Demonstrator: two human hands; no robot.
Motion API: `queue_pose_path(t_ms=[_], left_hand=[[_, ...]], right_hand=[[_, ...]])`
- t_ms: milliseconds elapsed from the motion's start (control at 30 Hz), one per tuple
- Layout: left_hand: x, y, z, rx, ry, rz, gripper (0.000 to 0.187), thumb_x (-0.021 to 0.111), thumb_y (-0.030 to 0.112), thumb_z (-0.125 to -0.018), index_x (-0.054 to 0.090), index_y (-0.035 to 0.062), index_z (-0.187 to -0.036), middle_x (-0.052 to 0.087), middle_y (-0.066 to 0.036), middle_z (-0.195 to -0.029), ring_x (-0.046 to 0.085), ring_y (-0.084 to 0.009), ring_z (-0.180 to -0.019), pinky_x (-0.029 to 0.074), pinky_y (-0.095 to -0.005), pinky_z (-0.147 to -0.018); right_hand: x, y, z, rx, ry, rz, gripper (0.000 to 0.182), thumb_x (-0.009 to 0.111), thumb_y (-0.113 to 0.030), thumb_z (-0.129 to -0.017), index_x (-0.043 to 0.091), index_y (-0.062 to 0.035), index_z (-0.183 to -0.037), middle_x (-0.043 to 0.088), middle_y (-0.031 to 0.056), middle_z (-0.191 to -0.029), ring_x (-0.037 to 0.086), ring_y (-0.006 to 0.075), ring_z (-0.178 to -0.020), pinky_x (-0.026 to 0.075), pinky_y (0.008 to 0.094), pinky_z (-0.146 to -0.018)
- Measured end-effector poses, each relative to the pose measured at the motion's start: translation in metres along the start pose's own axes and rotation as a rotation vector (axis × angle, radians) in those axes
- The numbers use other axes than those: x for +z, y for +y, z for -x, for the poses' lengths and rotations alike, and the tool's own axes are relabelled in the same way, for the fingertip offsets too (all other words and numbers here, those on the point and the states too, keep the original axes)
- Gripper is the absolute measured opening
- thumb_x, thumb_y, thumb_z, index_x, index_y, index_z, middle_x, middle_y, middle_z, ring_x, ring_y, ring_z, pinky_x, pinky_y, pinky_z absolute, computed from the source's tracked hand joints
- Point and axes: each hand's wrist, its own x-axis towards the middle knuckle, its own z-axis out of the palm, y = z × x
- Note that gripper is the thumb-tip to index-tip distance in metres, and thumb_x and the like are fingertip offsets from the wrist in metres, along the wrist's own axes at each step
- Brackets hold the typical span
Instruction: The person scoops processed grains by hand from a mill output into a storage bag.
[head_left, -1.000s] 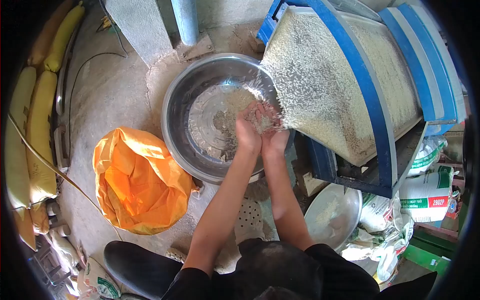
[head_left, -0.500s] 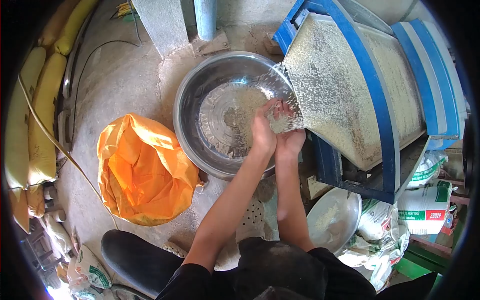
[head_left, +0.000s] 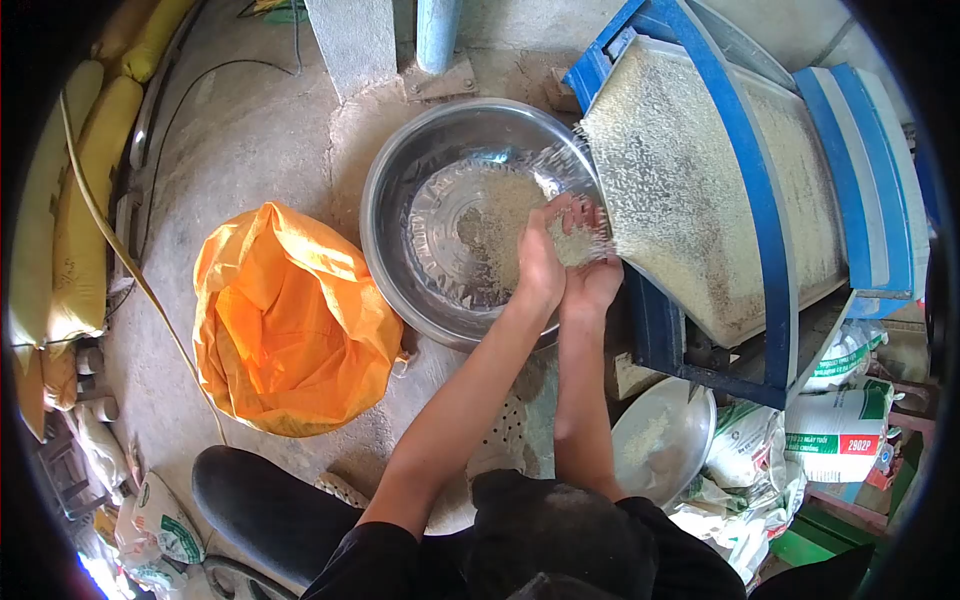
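Observation:
Cupped side by side, my left hand (head_left: 541,262) and my right hand (head_left: 594,283) are held over the right side of a wide metal basin (head_left: 375,235). A heap of rice grains (head_left: 573,247) lies in the palms, with the fingers curled up around it. Grains spill onto my hands and into the basin from the lip of a slanted sieve tray (head_left: 665,160) on a blue-framed machine (head_left: 745,150). More rice (head_left: 505,205) is spread thinly over the basin's floor. Some fingers are partly hidden by falling grain.
An open orange sack (head_left: 300,320) stands left of the basin. A smaller metal bowl (head_left: 650,450) sits below the machine, beside printed white bags (head_left: 840,425). Full yellow sacks (head_left: 85,220) line the left edge. A post (head_left: 350,45) and a pipe (head_left: 437,35) rise behind.
Rice keeps pouring from the tray, and the heap in my cupped hands looks slightly fuller. My hands stay in nearly the same place while the view shifts a little.

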Motion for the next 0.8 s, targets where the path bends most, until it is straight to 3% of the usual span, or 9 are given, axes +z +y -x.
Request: queue_pose_path(t_ms=[267, 333, 433, 567, 633, 700, 767, 800], left_hand=[[0.003, 0.005, 0.005, 0.003, 0.051, 0.069, 0.033, 0.045, 0.019, -0.091, 0.060, -0.0032, -0.111, 0.057, -0.010, -0.107, 0.053, -0.0192, -0.100, 0.042, -0.0323, -0.092], [-0.009, -0.013, -0.008, 0.114, -0.080, 0.011, 0.030, 0.051, 0.018, -0.090, 0.062, -0.0031, -0.108, 0.061, -0.010, -0.100, 0.056, -0.0180, -0.093, 0.044, -0.0306, -0.089], [0.000, -0.004, 0.004, 0.023, 0.017, 0.044, 0.029, 0.048, 0.016, -0.089, 0.062, -0.0037, -0.105, 0.062, -0.010, -0.098, 0.056, -0.0180, -0.092, 0.045, -0.0309, -0.088], [-0.015, -0.009, -0.002, 0.134, -0.043, 0.043, 0.029, 0.045, 0.012, -0.087, 0.061, -0.0049, -0.104, 0.062, -0.011, -0.099, 0.057, -0.0191, -0.093, 0.047, -0.0322, -0.086], [-0.021, -0.009, -0.007, -0.038, 0.013, 0.221, 0.031, 0.042, 0.008, -0.083, 0.061, -0.0052, -0.104, 0.062, -0.012, -0.099, 0.057, -0.0207, -0.094, 0.048, -0.0328, -0.087], [-0.031, -0.001, -0.007, 0.002, 0.015, 0.202, 0.032, 0.042, 0.008, -0.083, 0.060, -0.0049, -0.105, 0.061, -0.013, -0.101, 0.058, -0.0219, -0.094, 0.047, -0.0328, -0.089], [-0.042, 0.023, 0.006, 0.064, 0.047, 0.225, 0.031, 0.042, 0.008, -0.083, 0.059, -0.0046, -0.105, 0.060, -0.014, -0.104, 0.057, -0.0220, -0.096, 0.047, -0.0332, -0.089], [-0.052, 0.033, 0.009, 0.123, 0.085, 0.205, 0.031, 0.041, 0.008, -0.083, 0.058, -0.0043, -0.106, 0.060, -0.014, -0.105, 0.057, -0.0221, -0.098, 0.047, -0.0340, -0.089]], right_hand=[[-0.021, 0.006, -0.009, 0.023, 0.011, 0.039, 0.030, 0.036, -0.010, -0.096, 0.055, 0.0048, -0.112, 0.059, 0.0161, -0.117, 0.057, 0.0267, -0.108, 0.046, 0.0397, -0.097], [-0.029, 0.007, -0.017, -0.010, 0.114, 0.208, 0.037, 0.032, -0.012, -0.094, 0.055, 0.0036, -0.118, 0.059, 0.0157, -0.122, 0.056, 0.0278, -0.113, 0.041, 0.0412, -0.103], [-0.046, -0.003, -0.023, 0.120, 0.015, 0.167, 0.039, 0.029, -0.011, -0.093, 0.055, 0.0035, -0.119, 0.058, 0.0164, -0.123, 0.056, 0.0285, -0.114, 0.040, 0.0425, -0.104], [-0.003, 0.011, 0.005, 0.043, 0.226, 0.148, 0.040, 0.029, -0.010, -0.092, 0.052, 0.0043, -0.123, 0.055, 0.0188, -0.128, 0.049, 0.0298, -0.123, 0.036, 0.0439, -0.108], [-0.014, 0.011, -0.004, 0.118, 0.159, -0.092, 0.039, 0.030, -0.010, -0.093, 0.050, 0.0046, -0.123, 0.053, 0.0192, -0.129, 0.048, 0.0319, -0.124, 0.035, 0.0449, -0.109], [-0.032, 0.018, -0.016, 0.135, 0.028, -0.127, 0.038, 0.030, -0.011, -0.095, 0.051, 0.0054, -0.122, 0.054, 0.0188, -0.128, 0.048, 0.0330, -0.123, 0.036, 0.0461, -0.108], [0.001, 0.044, 0.009, 0.180, 0.151, 0.058, 0.039, 0.030, -0.016, -0.095, 0.053, 0.0052, -0.119, 0.055, 0.0188, -0.126, 0.049, 0.0329, -0.123, 0.036, 0.0465, -0.108], [0.011, 0.057, 0.029, 0.199, 0.080, 0.059, 0.026, 0.045, -0.015, -0.089, 0.061, 0.0026, -0.098, 0.064, 0.0138, -0.101, 0.061, 0.0229, -0.096, 0.049, 0.0379, -0.090]])
